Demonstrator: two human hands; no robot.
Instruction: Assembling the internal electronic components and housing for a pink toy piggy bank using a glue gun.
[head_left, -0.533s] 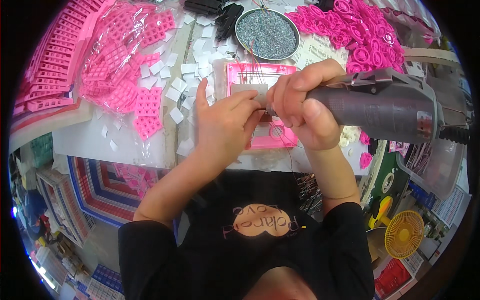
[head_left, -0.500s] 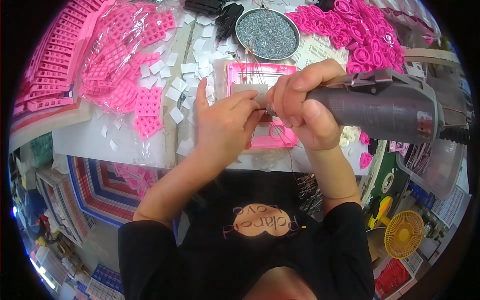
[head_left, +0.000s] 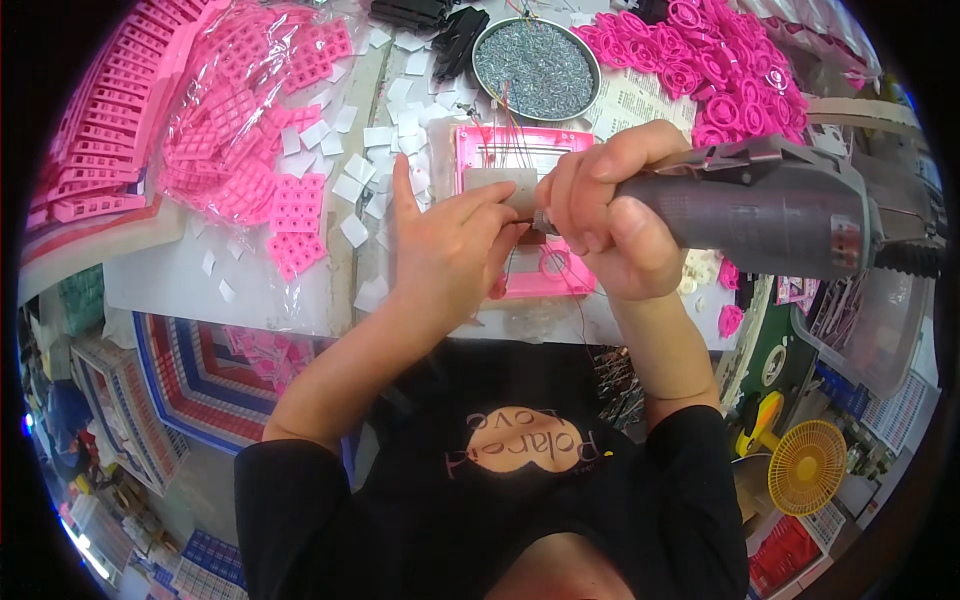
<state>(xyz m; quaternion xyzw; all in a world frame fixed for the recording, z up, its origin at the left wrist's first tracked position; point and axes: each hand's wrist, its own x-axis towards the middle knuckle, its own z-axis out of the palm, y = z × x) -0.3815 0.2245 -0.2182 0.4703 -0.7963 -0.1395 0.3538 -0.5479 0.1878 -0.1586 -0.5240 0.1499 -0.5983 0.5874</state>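
My right hand (head_left: 622, 215) is wrapped round a dark grey electric screwdriver (head_left: 750, 215) lying nearly level, its nose pointing left. The fingers of my left hand (head_left: 445, 240) are drawn together by the screwdriver's bit, with the little finger raised apart. Whatever small piece they pinch is hidden. Below both hands lies a pink plastic housing (head_left: 540, 285) with thin wires coming out of it. A grey flat block (head_left: 490, 182) sits over its middle, just beyond my left fingertips.
Behind the housing stands a round tin of small screws (head_left: 535, 70). Pink rings (head_left: 745, 90) are heaped at the far right. Bagged pink grid pieces (head_left: 225, 140) and scattered white squares (head_left: 350, 188) lie to the left. A yellow fan (head_left: 808, 468) stands low at right.
Both hands keep nearly the same place. The screwdriver's rear end has shifted very slightly.
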